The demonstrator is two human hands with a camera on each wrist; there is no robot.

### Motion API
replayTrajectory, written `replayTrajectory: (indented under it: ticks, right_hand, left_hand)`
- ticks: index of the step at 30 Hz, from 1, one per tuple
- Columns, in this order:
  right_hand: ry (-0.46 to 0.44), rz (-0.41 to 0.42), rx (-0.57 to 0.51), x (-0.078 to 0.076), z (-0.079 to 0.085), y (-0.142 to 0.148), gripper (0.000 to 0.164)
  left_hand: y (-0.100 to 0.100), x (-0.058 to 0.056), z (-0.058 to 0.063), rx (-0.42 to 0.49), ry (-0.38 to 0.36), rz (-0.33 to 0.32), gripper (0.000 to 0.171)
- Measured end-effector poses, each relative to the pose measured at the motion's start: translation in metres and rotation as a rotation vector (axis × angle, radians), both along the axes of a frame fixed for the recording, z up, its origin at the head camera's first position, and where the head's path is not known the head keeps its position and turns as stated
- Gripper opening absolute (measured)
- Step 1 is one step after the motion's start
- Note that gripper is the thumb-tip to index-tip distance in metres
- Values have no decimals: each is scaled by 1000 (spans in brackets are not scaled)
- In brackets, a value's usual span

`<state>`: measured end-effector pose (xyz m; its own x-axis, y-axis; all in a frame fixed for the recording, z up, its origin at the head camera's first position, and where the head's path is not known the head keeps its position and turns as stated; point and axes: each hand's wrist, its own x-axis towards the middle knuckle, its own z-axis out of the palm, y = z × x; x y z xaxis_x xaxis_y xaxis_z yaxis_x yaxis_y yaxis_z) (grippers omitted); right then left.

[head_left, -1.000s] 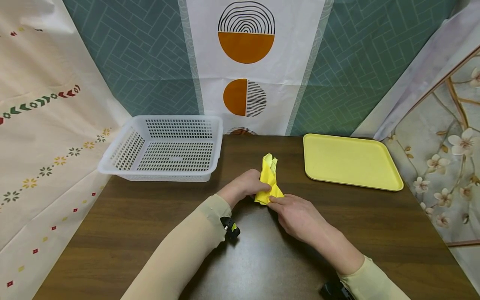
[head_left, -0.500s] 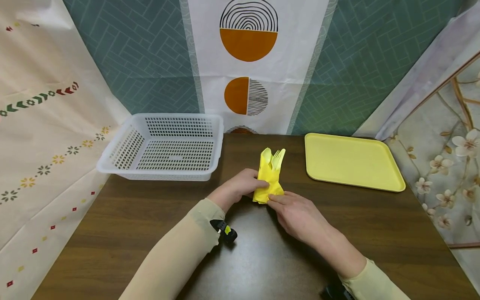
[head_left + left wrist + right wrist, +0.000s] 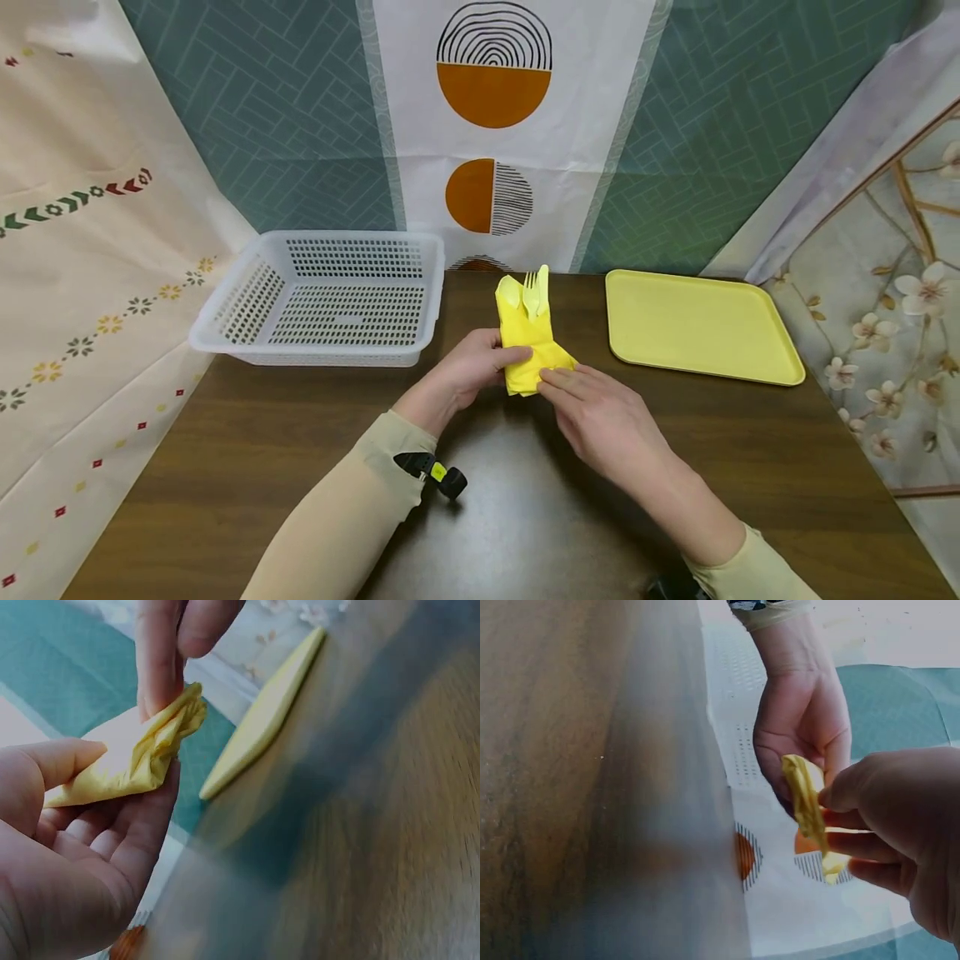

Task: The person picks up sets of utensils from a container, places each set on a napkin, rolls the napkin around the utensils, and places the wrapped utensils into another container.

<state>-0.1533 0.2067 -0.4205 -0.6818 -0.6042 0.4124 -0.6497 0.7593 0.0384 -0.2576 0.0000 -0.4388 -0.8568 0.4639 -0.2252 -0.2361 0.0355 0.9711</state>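
A folded yellow napkin is held over the middle of the table, with the tips of a pale yellow spoon, fork and knife sticking out of its far end. My left hand grips it from the left, thumb on top and fingers beneath, as the left wrist view also shows. At the near right corner my right hand pinches a gathered edge of the napkin between thumb and fingers. The cutlery's lower parts are hidden in the cloth.
A white perforated plastic basket stands at the back left of the brown wooden table. On the back right lies a flat yellow tray. Patterned cloths hang behind and at both sides.
The napkin with the cutlery has been lifted and tilted up, shifting away from me. The fork, spoon and knife now show fanned out side by side. Both hands keep hold.
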Motion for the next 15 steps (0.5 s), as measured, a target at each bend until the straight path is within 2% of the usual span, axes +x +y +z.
replayTrajectory:
  ticks: [10, 15]
  right_hand:
    - [55, -27, -105, 0, 13, 0, 45]
    - [99, -69, -170, 1, 20, -3, 41]
  left_hand:
    - [3, 9, 14, 2, 27, 78, 45]
    - [5, 15, 19, 45, 43, 126, 49]
